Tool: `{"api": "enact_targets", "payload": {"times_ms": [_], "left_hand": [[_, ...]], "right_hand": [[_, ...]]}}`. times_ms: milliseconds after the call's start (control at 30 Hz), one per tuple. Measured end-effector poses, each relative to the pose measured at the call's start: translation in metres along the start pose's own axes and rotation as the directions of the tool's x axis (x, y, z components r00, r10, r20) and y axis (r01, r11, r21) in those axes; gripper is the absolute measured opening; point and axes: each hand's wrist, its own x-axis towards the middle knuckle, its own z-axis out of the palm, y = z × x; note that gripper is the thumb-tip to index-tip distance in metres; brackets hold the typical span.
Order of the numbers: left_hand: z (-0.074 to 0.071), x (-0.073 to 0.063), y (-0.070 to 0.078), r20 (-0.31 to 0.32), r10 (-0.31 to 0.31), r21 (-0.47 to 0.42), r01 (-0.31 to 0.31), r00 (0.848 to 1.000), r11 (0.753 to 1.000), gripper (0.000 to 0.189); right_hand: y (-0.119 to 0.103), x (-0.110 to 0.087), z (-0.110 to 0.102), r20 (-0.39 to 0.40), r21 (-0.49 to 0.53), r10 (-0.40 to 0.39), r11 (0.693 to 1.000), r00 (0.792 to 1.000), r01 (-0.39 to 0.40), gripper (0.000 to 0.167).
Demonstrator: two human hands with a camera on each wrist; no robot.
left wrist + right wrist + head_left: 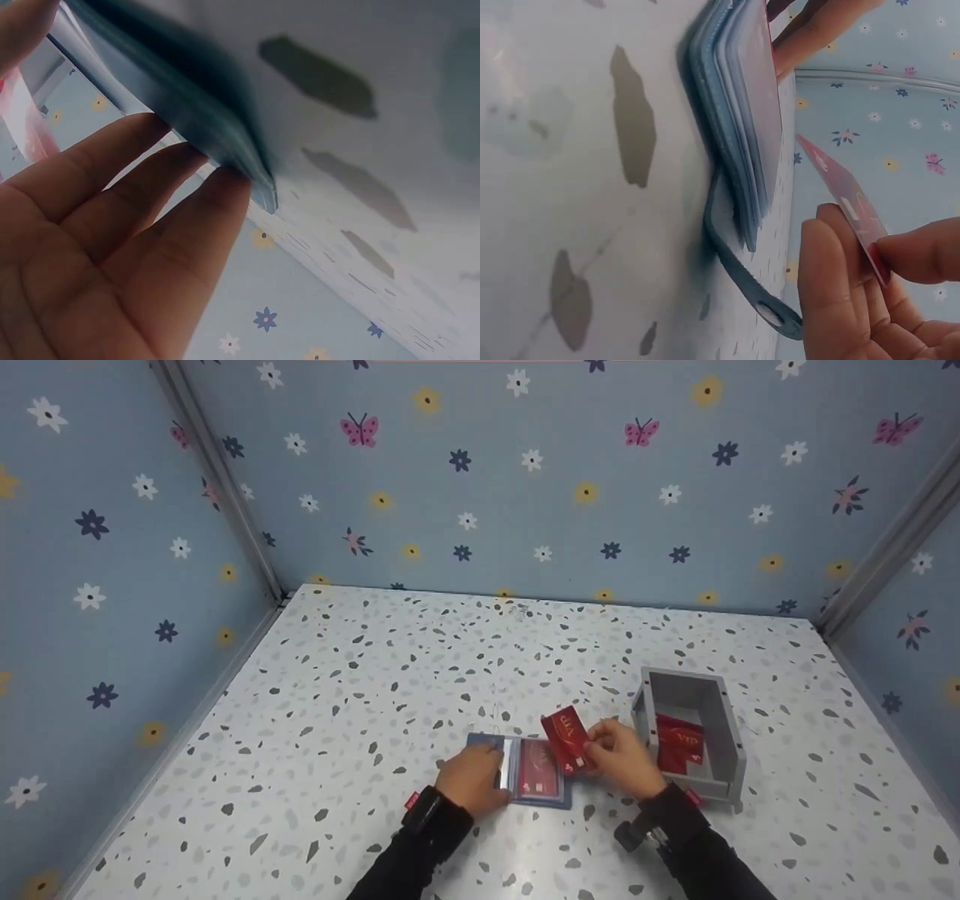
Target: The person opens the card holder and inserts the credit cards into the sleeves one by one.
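Note:
A blue card holder [564, 798] lies spread on the table, a red card [537, 777] behind the clear sleeve of its right page. My left hand [471, 780] grips its left side, thumb near the lower edge; the fingertips meet the blue cover [187, 120] in the left wrist view. Between thumb and fingers, my right hand [624, 759] pinches a red VIP card [567, 739], tilted above the holder's right page. Seen from the right wrist, that card [847, 199] is apart from the stacked sleeves [742, 112], and a snap strap [742, 277] sticks out from the holder.
To the right of my right hand stands a grey open box [733, 735] with more red VIP cards [679, 741] inside. The speckled white table [337, 697] is bounded by flowered blue panels [495, 495] at the back and sides.

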Motion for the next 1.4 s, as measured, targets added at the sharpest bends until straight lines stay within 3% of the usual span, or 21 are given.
{"api": "enact_targets", "payload": {"times_ms": [267, 500, 733, 933, 1233, 1400], "left_hand": [[0.0, 0.0, 0.0, 0.001, -0.001, 0.011, 0.001, 1.0, 1.0, 0.062], [0.0, -0.001, 0.001, -0.016, -0.012, 0.0, 0.012, 1.0, 1.0, 0.064], [0.002, -0.001, 0.004, -0.039, 0.003, 0.016, -0.003, 0.999, 1.0, 0.064], [0.008, 0.002, 0.018, -0.06, 0.043, 0.074, -0.038, 0.997, 0.997, 0.071], [0.021, 0.015, 0.042, -0.024, 0.065, 0.057, -0.064, 0.998, 0.996, 0.082], [0.025, 0.022, 0.051, -0.025, 0.037, 0.126, -0.033, 0.999, 0.991, 0.086]], "right_hand": [[0.014, -0.004, 0.005, -0.029, 0.036, 0.049, 0.998, 0.998, -0.048, 0.01], [0.015, -0.003, 0.01, -0.064, 0.065, 0.106, 0.993, 0.992, -0.102, 0.009], [0.015, -0.004, 0.012, -0.062, 0.105, 0.114, 0.989, 0.992, -0.107, 0.008], [0.015, -0.005, 0.012, -0.069, 0.082, 0.152, 0.986, 0.986, -0.146, 0.006], [0.017, -0.004, 0.01, -0.058, 0.065, 0.132, 0.99, 0.99, -0.128, 0.008], [0.017, -0.005, 0.011, -0.069, 0.07, 0.126, 0.99, 0.99, -0.121, 0.007]]}}
